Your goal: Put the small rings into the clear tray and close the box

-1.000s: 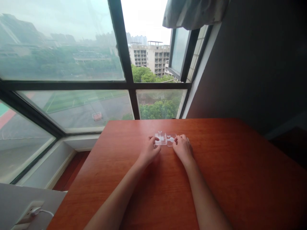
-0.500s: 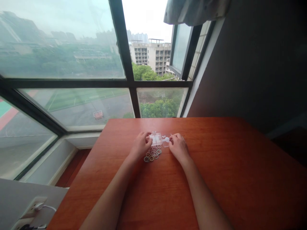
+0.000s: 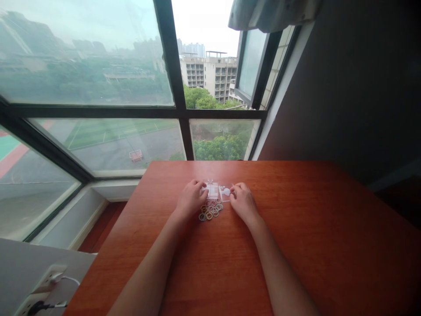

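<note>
With the rings already spilled beside the clear box, your left hand and right hand pinch its ends; none sorted yet.

From my remote feed: a red-brown wooden table stands against a large dark-framed window. Beyond the table's far edge, through the glass, I see a sports field, green treetops and a pale multi-storey building under a hazy sky. Above the table's far right corner, a bunched grey curtain hangs over an opened window pane. To the table's right rises a dark wall. Off the table's near left corner, a white wall socket holds a plugged-in white cable.
</note>
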Demonstrator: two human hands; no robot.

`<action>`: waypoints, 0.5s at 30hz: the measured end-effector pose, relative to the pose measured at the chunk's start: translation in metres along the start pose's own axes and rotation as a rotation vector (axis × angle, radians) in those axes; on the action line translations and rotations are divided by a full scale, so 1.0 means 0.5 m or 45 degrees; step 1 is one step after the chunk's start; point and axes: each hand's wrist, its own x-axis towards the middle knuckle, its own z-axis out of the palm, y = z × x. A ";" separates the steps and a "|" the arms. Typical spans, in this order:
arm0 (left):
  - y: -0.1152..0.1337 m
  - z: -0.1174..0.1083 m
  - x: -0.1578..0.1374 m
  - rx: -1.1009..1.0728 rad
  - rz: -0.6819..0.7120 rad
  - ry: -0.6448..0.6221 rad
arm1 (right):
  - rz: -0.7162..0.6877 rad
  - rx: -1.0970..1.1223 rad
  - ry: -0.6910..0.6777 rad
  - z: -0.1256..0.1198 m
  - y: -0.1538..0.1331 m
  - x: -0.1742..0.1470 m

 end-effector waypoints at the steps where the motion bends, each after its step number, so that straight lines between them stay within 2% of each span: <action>1: 0.003 0.000 -0.001 0.003 -0.015 -0.007 | 0.006 0.005 0.000 0.001 0.002 0.001; 15: 0.011 0.000 -0.005 0.102 0.007 -0.052 | -0.009 0.041 0.056 0.002 0.015 0.007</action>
